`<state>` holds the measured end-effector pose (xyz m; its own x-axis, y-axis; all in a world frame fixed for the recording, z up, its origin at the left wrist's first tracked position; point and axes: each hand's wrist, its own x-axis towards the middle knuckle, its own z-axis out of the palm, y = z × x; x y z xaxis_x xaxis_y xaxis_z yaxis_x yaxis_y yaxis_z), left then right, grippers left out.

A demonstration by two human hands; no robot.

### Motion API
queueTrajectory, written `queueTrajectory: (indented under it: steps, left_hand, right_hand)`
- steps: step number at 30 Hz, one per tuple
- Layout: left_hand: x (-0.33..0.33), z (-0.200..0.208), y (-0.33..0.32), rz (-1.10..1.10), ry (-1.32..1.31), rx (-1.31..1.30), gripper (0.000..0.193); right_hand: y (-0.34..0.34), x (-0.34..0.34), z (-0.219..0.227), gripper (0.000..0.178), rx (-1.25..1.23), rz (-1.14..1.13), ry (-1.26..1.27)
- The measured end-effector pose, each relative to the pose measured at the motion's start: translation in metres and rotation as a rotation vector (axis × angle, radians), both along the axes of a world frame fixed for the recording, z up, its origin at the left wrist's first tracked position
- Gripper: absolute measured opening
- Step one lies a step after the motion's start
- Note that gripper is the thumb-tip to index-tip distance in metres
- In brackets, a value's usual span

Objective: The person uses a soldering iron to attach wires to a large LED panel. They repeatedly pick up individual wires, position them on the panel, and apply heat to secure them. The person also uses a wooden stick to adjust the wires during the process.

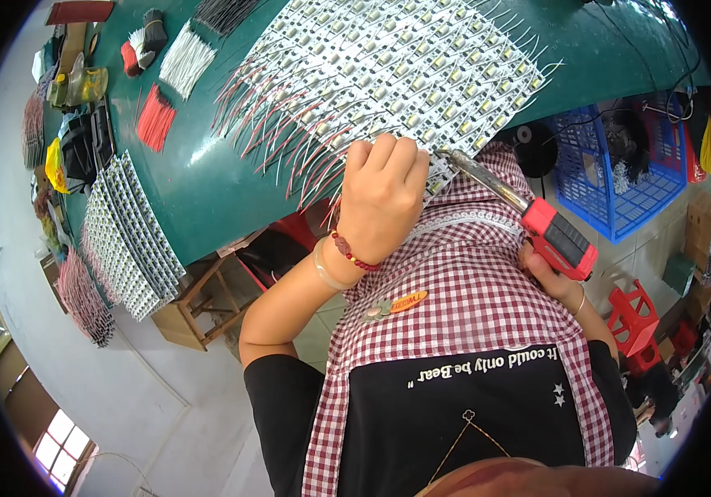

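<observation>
A wide panel of white circuit boards (405, 62) lies on the green table, with rows of small parts and red and white wires fringing its left side. My left hand (384, 186) is closed in a pinch over the panel's near edge; what its fingertips hold is hidden behind the knuckles. From the right, my right hand (547, 277) grips a red and black soldering iron (558, 238), partly covered by its handle. The iron's metal tip points at the board edge, just right of my left fingers.
On the green table (198, 195) lie a red wire bundle (156, 118), a white wire bundle (187, 60) and a black wire bundle (224, 12). More wired boards (133, 236) overhang the left edge. A blue crate (612, 195) and red stool (634, 319) stand at right.
</observation>
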<state>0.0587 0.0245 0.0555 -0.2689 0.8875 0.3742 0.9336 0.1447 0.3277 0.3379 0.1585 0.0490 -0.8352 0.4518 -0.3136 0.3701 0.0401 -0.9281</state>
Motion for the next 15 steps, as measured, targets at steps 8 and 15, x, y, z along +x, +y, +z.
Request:
queueTrajectory:
  steps: [8,15]
  left_hand:
    - [-0.0013,-0.0002,-0.0017,0.014,0.002,-0.001,0.021]
    - [-0.0028,-0.0034,-0.0075,-0.005,-0.045,0.010,0.020]
  right_hand:
    - [-0.0018,0.0009,0.0011,0.012,-0.046,-0.049,0.009]
    - [-0.0003,0.0004,0.0029,0.014,-0.038,-0.028,-0.033]
